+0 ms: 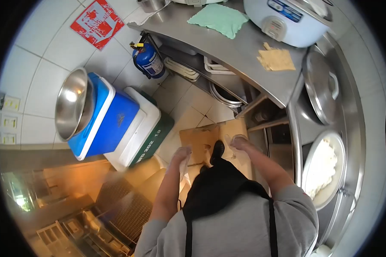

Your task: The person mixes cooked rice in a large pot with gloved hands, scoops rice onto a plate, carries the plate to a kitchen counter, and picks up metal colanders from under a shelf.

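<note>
My left hand (pixel 182 154) hangs low at my side in a thin clear plastic glove, away from any object. Its fingers are too small and blurred to make out, and loose film trails below the wrist. My right hand (pixel 240 143), gloved in the same clear plastic, is held out on the other side with its fingers loosely bent and nothing seen in them. Between the hands, far below, are a brown cardboard sheet (pixel 197 139) on the floor and my black shoe (pixel 218 150). A black apron (pixel 218 188) covers my front.
On the left, a steel bowl (pixel 69 105) rests on a blue cooler (pixel 109 122) atop a white-and-green cooler (pixel 152 137). A fire extinguisher (pixel 149 60) stands by the steel counter (pixel 240 51), which bears a rice cooker (pixel 283 25). A tub of white food (pixel 339 171) and a lid (pixel 319 88) are right.
</note>
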Available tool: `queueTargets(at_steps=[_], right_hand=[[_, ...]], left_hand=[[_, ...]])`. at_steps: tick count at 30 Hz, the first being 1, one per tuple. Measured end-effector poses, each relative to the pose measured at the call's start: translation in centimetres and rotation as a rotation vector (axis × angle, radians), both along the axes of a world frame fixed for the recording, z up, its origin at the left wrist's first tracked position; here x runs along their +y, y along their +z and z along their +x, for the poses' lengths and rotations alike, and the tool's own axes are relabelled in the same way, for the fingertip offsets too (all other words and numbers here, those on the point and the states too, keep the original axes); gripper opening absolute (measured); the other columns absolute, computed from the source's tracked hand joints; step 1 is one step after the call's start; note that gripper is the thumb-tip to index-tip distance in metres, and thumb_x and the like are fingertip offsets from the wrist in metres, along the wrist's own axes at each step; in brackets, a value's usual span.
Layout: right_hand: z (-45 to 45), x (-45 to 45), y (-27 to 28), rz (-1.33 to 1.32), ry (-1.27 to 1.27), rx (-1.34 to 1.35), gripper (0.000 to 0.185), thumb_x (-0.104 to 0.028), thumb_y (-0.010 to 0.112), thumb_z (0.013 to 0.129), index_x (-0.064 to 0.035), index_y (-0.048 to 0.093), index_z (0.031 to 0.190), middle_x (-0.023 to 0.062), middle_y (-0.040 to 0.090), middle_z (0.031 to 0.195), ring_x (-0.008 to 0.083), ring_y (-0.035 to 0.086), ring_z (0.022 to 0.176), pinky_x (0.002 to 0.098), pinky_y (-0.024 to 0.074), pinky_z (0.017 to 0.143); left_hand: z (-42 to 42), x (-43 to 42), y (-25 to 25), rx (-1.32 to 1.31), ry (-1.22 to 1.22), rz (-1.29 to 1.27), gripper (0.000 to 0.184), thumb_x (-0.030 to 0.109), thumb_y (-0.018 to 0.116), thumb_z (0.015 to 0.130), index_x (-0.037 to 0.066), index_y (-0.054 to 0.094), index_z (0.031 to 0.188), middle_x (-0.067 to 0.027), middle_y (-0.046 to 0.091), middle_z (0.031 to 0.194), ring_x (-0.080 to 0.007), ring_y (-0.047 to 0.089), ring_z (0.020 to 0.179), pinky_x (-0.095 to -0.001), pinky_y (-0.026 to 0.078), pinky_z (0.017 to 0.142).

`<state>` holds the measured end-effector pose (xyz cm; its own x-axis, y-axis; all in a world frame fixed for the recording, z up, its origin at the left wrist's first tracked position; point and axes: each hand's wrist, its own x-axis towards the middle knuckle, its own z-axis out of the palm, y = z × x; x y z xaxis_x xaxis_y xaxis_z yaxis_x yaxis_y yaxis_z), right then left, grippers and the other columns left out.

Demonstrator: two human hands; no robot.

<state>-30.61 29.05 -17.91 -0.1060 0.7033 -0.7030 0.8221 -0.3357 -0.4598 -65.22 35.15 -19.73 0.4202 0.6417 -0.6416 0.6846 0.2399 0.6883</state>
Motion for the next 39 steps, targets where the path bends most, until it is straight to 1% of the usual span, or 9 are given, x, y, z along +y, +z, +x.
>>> queueTargets(at_steps=[5, 9, 13, 16, 17, 24, 28, 34, 39], right_hand=[[1.7, 9.8, -10.6, 0.082, 0.136, -0.435, 0.029, -0.025, 0.048, 0.079, -0.0051, 0.064, 0.093, 0.0166, 0.061, 0.095, 0.0294, 0.061, 0.084, 0.04, 0.0459, 0.077], [1.3, 18.4, -13.1, 0.255, -0.053, -0.502, 0.021, -0.016, 0.047, 0.076, -0.0036, 0.062, 0.084, 0.013, 0.062, 0.091, 0.027, 0.061, 0.079, 0.0373, 0.048, 0.069], [3.7, 23.8, -22.5, 0.456, -0.012, -0.651, 0.022, -0.022, 0.047, 0.074, -0.0065, 0.062, 0.079, 0.0118, 0.063, 0.081, 0.0276, 0.061, 0.077, 0.038, 0.0487, 0.067], [2.9, 27.5, -19.2, 0.363, 0.152, -0.698, 0.021, -0.023, 0.049, 0.072, -0.0059, 0.062, 0.076, 0.0108, 0.063, 0.078, 0.0251, 0.061, 0.074, 0.0359, 0.0486, 0.064], [5.0, 26.7, -26.5, 0.589, 0.323, -0.734, 0.02, -0.023, 0.05, 0.071, -0.0079, 0.062, 0.075, 0.0098, 0.063, 0.079, 0.0225, 0.061, 0.073, 0.0352, 0.0486, 0.063], [2.7, 26.1, -22.1, 0.203, 0.213, -0.372, 0.026, -0.022, 0.042, 0.081, -0.0047, 0.06, 0.089, 0.0169, 0.06, 0.096, 0.0292, 0.057, 0.093, 0.0368, 0.0467, 0.079], [1.8, 23.6, -24.3, 0.421, 0.242, -0.289, 0.02, -0.013, 0.043, 0.075, -0.0031, 0.059, 0.081, 0.0143, 0.06, 0.089, 0.0274, 0.058, 0.086, 0.0345, 0.0455, 0.078], [0.2, 22.0, -22.2, 0.417, 0.354, -0.363, 0.013, -0.014, 0.05, 0.072, -0.0122, 0.06, 0.08, 0.0061, 0.062, 0.084, 0.0222, 0.059, 0.083, 0.0355, 0.0487, 0.068], [1.6, 17.7, -29.2, 0.672, 0.493, -0.68, 0.009, -0.016, 0.053, 0.069, -0.0134, 0.058, 0.077, 0.0024, 0.059, 0.075, 0.0205, 0.058, 0.076, 0.0361, 0.0471, 0.062]], left_hand=[[3.6, 3.5, 0.7, -0.22, 0.677, -0.436, 0.032, 0.032, 0.052, 0.08, 0.0, 0.054, 0.084, -0.0153, 0.06, 0.075, -0.0217, 0.06, 0.077, -0.034, 0.046, 0.07], [1.6, 3.9, -13.6, 0.012, 0.077, -0.06, 0.019, 0.02, 0.051, 0.079, 0.002, 0.05, 0.085, -0.0167, 0.059, 0.078, -0.0263, 0.059, 0.076, -0.0368, 0.046, 0.07], [3.2, 7.2, -14.0, 0.16, -0.283, 0.094, 0.015, 0.01, 0.045, 0.078, 0.0, 0.047, 0.088, -0.0224, 0.059, 0.087, -0.0362, 0.057, 0.085, -0.0451, 0.044, 0.073], [3.0, 7.3, -17.0, 0.047, 0.023, -0.035, 0.014, 0.009, 0.045, 0.077, 0.0, 0.048, 0.087, -0.0227, 0.058, 0.086, -0.0357, 0.057, 0.084, -0.0437, 0.044, 0.073], [3.1, 7.7, -16.7, 0.045, 0.064, -0.04, 0.014, 0.009, 0.044, 0.077, 0.0, 0.048, 0.087, -0.0226, 0.058, 0.086, -0.0354, 0.058, 0.084, -0.0431, 0.045, 0.073], [6.5, 9.3, -17.9, -0.043, -0.046, 0.048, 0.009, 0.01, 0.045, 0.079, 0.005, 0.05, 0.084, -0.0132, 0.057, 0.078, -0.0242, 0.058, 0.073, -0.0328, 0.046, 0.07], [14.5, 15.4, -12.7, -0.354, 0.918, -0.755, 0.018, 0.025, 0.048, 0.085, 0.009, 0.055, 0.09, -0.0016, 0.053, 0.081, -0.0136, 0.051, 0.076, -0.0279, 0.043, 0.075], [21.5, 20.1, -18.8, -0.613, 1.07, -0.346, 0.043, 0.036, 0.053, 0.081, 0.005, 0.052, 0.111, -0.0083, 0.056, 0.099, -0.0186, 0.052, 0.091, -0.0335, 0.041, 0.079], [20.5, 22.1, -24.2, -0.146, 0.653, 0.152, 0.039, 0.037, 0.052, 0.081, 0.001, 0.059, 0.095, -0.0178, 0.06, 0.094, -0.0296, 0.056, 0.09, -0.0361, 0.042, 0.078]])
